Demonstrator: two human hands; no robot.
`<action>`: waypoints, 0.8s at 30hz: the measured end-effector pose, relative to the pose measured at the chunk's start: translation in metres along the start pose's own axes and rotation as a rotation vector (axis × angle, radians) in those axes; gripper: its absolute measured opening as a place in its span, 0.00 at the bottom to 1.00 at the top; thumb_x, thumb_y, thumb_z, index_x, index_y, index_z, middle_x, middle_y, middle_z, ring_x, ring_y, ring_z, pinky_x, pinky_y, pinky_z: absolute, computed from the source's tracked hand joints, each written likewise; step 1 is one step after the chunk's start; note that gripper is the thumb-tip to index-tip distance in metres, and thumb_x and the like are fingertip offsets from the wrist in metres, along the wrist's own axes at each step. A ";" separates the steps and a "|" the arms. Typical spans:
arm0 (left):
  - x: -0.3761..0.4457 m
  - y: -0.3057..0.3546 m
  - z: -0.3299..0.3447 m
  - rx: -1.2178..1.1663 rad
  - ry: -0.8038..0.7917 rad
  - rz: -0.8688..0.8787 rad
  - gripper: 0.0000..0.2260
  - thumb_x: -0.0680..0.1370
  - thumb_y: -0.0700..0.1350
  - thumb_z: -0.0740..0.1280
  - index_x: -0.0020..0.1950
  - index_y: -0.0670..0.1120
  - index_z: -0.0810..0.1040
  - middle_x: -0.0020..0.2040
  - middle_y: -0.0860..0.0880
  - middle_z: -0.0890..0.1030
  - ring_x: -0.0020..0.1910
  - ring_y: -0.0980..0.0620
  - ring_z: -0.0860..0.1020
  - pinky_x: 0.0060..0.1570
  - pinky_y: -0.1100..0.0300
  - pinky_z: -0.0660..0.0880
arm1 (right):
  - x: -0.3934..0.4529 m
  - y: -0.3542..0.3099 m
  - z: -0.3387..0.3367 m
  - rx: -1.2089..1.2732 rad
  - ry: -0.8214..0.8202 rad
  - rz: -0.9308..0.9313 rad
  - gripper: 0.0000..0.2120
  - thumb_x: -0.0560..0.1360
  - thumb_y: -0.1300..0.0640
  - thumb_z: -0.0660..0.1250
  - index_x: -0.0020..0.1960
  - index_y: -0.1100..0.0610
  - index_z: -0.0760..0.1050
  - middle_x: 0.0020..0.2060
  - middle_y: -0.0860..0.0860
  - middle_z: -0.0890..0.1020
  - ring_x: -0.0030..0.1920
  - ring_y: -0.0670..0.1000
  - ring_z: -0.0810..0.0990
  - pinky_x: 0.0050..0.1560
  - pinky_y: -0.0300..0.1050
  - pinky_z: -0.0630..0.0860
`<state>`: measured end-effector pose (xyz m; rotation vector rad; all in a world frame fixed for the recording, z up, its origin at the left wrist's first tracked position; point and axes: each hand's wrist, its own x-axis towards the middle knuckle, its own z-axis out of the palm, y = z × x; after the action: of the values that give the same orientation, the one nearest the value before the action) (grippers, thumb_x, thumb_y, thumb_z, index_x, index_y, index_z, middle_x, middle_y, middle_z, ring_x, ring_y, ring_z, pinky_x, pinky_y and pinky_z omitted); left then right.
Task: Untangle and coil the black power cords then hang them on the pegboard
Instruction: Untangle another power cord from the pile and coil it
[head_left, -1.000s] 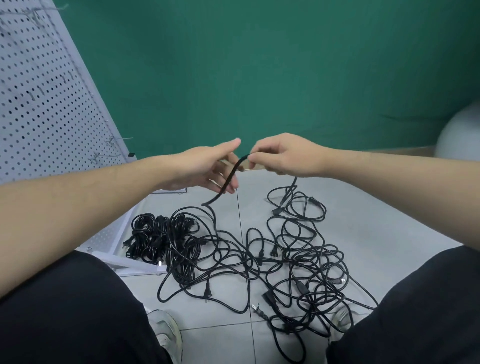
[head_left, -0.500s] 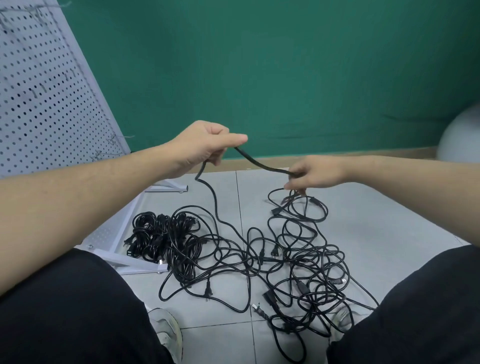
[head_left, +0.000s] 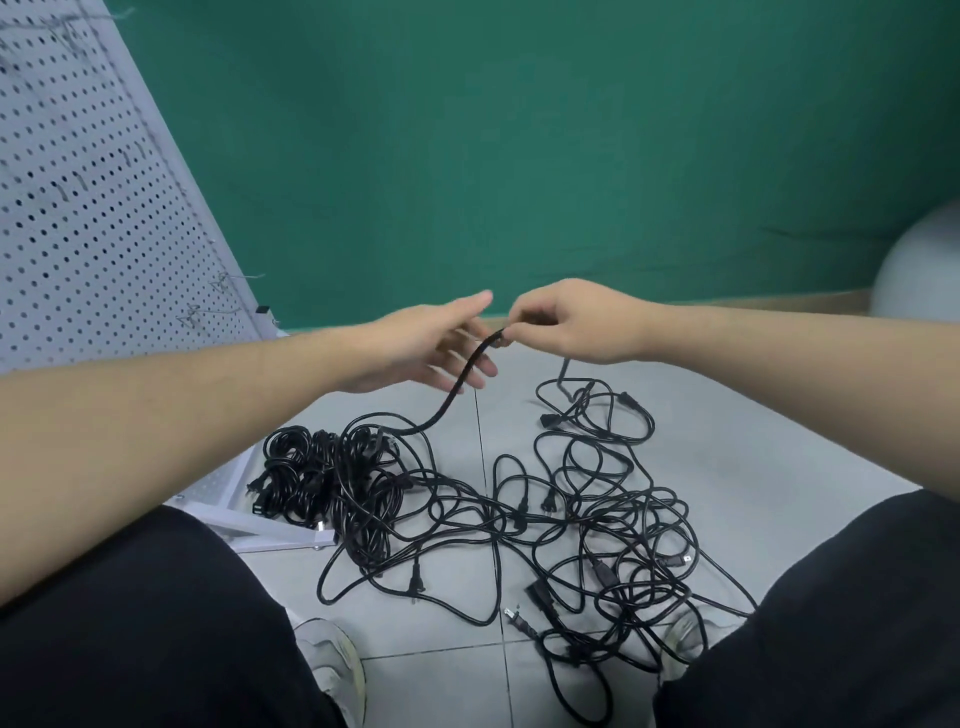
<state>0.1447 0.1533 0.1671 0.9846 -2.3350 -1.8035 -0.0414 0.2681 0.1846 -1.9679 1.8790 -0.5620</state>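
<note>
At centre frame, the right hand (head_left: 576, 322) pinches a black cord (head_left: 457, 387) while the left hand (head_left: 431, 345) spreads its fingers straight beside it. The tangled cords (head_left: 571, 514) sprawl below on the floor (head_left: 727, 441); the pegboard (head_left: 78, 208) leans upper left.

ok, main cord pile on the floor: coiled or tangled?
Tangled: the cord pile sprawls in loose crossing loops on the floor.

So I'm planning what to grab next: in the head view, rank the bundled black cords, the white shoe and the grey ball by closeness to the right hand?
1. Bundled black cords, low on the left, below the right hand.
2. Grey ball, far right edge.
3. White shoe, bottom, beside the left knee.
</note>
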 end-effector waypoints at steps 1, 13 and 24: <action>0.001 0.006 0.006 -0.010 0.001 0.020 0.21 0.83 0.62 0.58 0.54 0.45 0.78 0.42 0.46 0.83 0.43 0.46 0.82 0.56 0.49 0.80 | 0.002 -0.001 0.003 -0.008 -0.008 0.004 0.08 0.81 0.51 0.65 0.50 0.51 0.81 0.32 0.43 0.77 0.31 0.42 0.70 0.38 0.39 0.69; 0.001 0.026 0.010 -0.019 0.346 0.328 0.26 0.65 0.65 0.76 0.28 0.51 0.63 0.28 0.48 0.64 0.28 0.49 0.65 0.37 0.55 0.62 | -0.009 0.026 0.003 -0.310 -0.244 0.170 0.13 0.79 0.45 0.67 0.50 0.55 0.79 0.46 0.51 0.84 0.47 0.53 0.80 0.47 0.44 0.73; -0.003 -0.004 -0.023 0.187 0.274 0.210 0.09 0.81 0.48 0.69 0.43 0.46 0.79 0.33 0.49 0.79 0.34 0.48 0.72 0.41 0.55 0.73 | -0.019 0.054 -0.018 0.395 0.011 0.300 0.07 0.77 0.59 0.73 0.49 0.58 0.74 0.37 0.54 0.85 0.39 0.53 0.82 0.54 0.54 0.81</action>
<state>0.1584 0.1348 0.1719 0.8986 -2.3612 -1.3061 -0.0981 0.2849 0.1714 -1.4079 1.8512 -0.7815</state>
